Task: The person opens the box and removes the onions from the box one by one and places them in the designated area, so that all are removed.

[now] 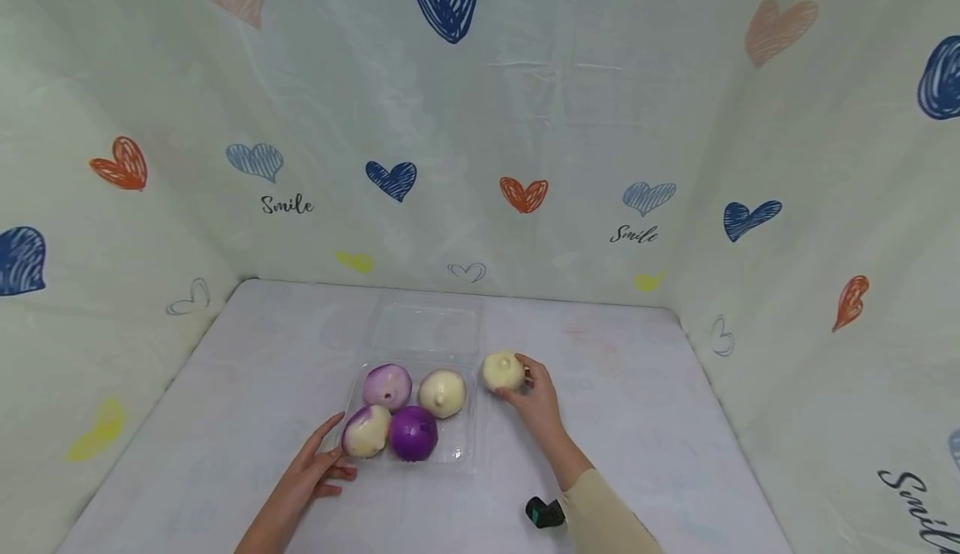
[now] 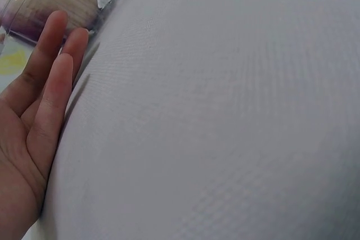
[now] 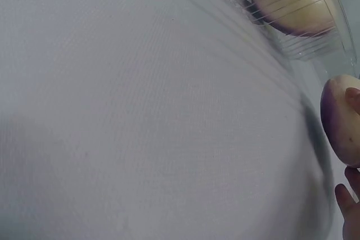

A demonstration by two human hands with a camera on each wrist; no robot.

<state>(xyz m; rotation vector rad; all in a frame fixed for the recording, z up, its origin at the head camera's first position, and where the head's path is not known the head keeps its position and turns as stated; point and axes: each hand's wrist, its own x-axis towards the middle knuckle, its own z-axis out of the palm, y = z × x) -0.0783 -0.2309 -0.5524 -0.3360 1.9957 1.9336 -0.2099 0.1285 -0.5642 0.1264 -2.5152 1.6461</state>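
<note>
Because your right grip (image 1: 538, 408) pinches the pale bulb (image 1: 502, 371) from its right flank only, a slip looks like the likeliest trouble: the surface is smooth and round, and too hard a squeeze could pop it out leftward. The bulb sits at the upper left of that grip, between thumb and fingers, its left half uncovered. Whether it touches the worktop (image 1: 637, 387), you cannot tell.

Just left of the bulb, at lower centre of the frame, lies the clear tray (image 1: 458, 449). Your left grip (image 1: 309, 464) is at its lower left corner, fingers loose and clasping nothing — their contact with the wall is hard to judge. If they don't brace it, a bump from the right could skid the thin plastic.

Inside, a mauve bulb (image 1: 387, 386), a cream bulb (image 1: 442, 393), a two-tone bulb (image 1: 366, 432) and a deep purple bulb (image 1: 414, 434) stand close together — a knock there could set them rolling. Above them in the frame lies the lid (image 1: 424, 327). At lower right, your sleeve (image 1: 609, 514) could catch the dark object (image 1: 545, 512) beside it.
</note>
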